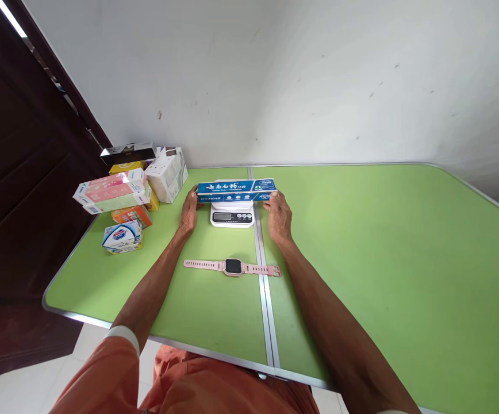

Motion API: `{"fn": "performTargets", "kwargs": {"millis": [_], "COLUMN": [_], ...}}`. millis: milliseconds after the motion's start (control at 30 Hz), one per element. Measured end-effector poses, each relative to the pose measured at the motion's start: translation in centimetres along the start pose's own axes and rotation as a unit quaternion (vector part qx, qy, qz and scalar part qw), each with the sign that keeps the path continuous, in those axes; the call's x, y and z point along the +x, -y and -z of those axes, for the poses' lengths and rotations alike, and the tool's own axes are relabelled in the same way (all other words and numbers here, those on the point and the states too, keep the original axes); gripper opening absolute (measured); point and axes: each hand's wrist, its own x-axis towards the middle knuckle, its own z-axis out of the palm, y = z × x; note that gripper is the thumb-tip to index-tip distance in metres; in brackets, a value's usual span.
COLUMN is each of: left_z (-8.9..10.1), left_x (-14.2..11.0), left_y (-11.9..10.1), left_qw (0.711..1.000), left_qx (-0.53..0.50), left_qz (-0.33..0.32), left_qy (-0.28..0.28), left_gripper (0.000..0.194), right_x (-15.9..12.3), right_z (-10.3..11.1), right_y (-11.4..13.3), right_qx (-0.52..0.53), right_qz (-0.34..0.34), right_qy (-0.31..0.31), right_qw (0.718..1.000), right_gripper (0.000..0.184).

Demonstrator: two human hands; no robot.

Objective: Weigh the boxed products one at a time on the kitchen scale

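A long blue toothpaste box [236,190] lies crosswise over a small white kitchen scale [232,217]. My left hand [190,210] grips the box at its left end, and my right hand [279,215] has hold of the right end. The box covers most of the scale's weighing plate; whether it rests fully on it I cannot tell. Below the box, the scale's grey display and round buttons show, but no reading is legible. Nearer to me, a pink smartwatch [233,267] lies stretched out flat with its dark screen up.
Several product boxes are piled at the table's left: a pink and white box [111,190], a white carton [167,175], an orange box [132,215] and a soap box [122,234]. A metal seam divides the green table [383,259]. Behind it stands a white wall [296,86].
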Motion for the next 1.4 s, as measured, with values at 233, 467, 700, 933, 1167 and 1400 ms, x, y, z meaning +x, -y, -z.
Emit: {"fn": "performTargets", "kwargs": {"millis": [233,467,700,933,1167,1400], "left_z": [-0.1,-0.1,0.5,-0.4,1.5,8.4], "left_x": [-0.1,-0.3,-0.3,-0.2,-2.5,-10.8], "left_y": [-0.4,-0.2,-0.1,0.6,-2.7,-9.8], "left_qw": [1.000,1.000,0.998,0.999,0.992,0.974], "left_qx": [0.006,0.018,0.048,0.047,0.073,0.152], "left_qz": [0.012,0.007,-0.005,-0.013,-0.096,-0.109], "left_qy": [-0.007,0.003,0.048,0.012,-0.031,-0.125], "left_gripper": [0.089,0.094,0.095,0.096,0.090,0.086], "right_x": [-0.1,-0.1,-0.1,-0.6,-1.5,-5.6], "right_z": [0.0,0.2,0.2,0.6,-0.4,-5.2], "right_y": [0.2,0.0,0.4,0.9,4.6,9.8], "right_qx": [0.019,0.002,0.007,0.017,-0.030,-0.024], "right_qz": [-0.010,-0.020,-0.016,0.000,0.085,0.127], "right_qy": [-0.002,0.004,0.012,0.000,0.005,0.095], "right_qw": [1.000,1.000,1.000,1.000,0.996,0.987], "right_gripper": [0.096,0.098,0.107,0.083,0.063,0.066]}}
